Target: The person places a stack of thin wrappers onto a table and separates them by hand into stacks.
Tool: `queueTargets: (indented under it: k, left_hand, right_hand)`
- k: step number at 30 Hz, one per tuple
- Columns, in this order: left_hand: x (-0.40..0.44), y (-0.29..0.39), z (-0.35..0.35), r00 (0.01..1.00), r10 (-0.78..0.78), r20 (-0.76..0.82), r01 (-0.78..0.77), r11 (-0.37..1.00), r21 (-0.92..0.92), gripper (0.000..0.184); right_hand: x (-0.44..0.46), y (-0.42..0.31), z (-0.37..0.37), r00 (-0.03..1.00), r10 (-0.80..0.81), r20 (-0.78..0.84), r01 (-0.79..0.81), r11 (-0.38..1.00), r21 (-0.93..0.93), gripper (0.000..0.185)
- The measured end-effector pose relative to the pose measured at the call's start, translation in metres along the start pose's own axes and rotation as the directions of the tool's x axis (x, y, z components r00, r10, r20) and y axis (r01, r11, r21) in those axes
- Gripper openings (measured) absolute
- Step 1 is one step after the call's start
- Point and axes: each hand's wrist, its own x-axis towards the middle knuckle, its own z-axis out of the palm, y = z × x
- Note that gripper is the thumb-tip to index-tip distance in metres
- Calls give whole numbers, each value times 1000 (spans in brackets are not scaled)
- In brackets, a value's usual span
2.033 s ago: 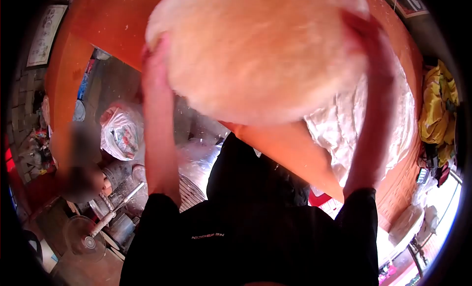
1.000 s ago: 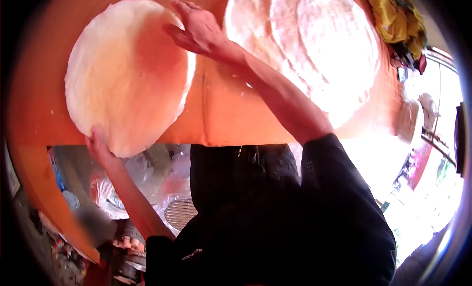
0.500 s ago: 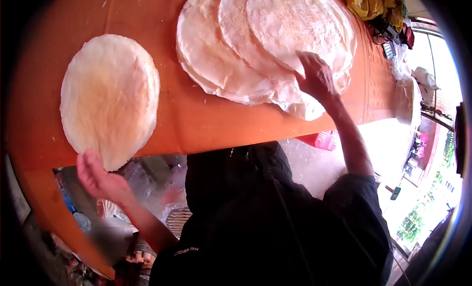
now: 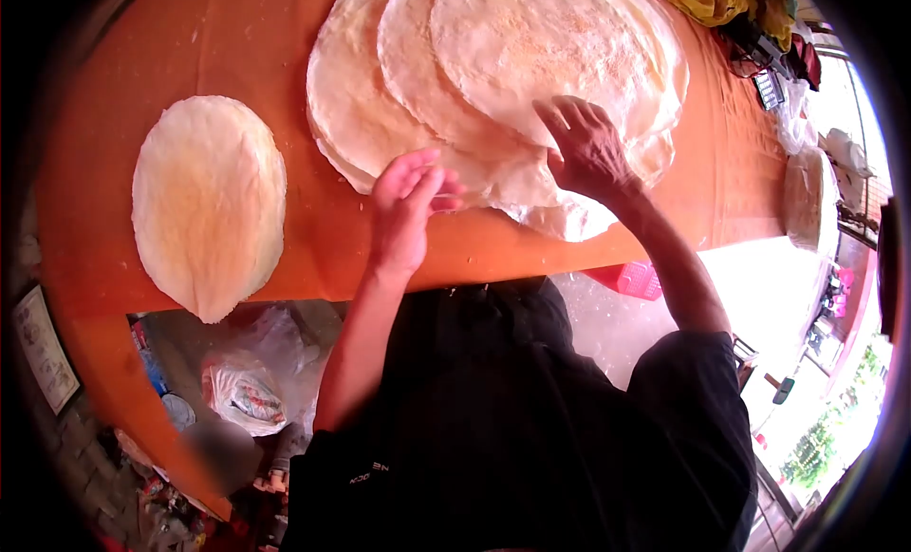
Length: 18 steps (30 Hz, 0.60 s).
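Note:
A spread, overlapping pile of large, thin, round flatbreads (image 4: 550, 49) lies at the upper middle, pale with faint browned patches. My right hand (image 4: 590, 155) is over the near edge of the topmost sheet, fingers stretched out and a little apart; whether they press on it is unclear. Beside the pile's near left edge is my left hand (image 4: 406, 205), its fingers loosely bent and apart, with nothing plainly held. Farther left, apart from both hands, a smaller stack of flatbread (image 4: 209, 205) has its pointed end hanging slightly over the table edge.
The orange-covered table (image 4: 313, 253) runs along my front. Below its left part are plastic bags (image 4: 244, 395). A pink basket (image 4: 638, 279) stands under the near edge. Yellow cloth or bags (image 4: 707, 0) and a calculator (image 4: 769, 90) sit at the far right.
My left hand has left the small stack at the left and moved right to the big pile. My right hand stays at the top sheet. The whole view has shifted slightly.

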Motion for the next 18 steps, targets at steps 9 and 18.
queueTargets:
  k: [9, 18]
  left_hand:
    - [54, -30, 53, 976, -191, 107, 208, 960, -186, 23]
    - [42, -26, 67, 978, -150, -145, 145, 988, -43, 32]
  right_hand:
    - [-16, 39, 2, 981, -87, -173, 70, 993, -99, 31]
    - [23, 46, -93, 942, 59, -330, -118, 980, -162, 14]
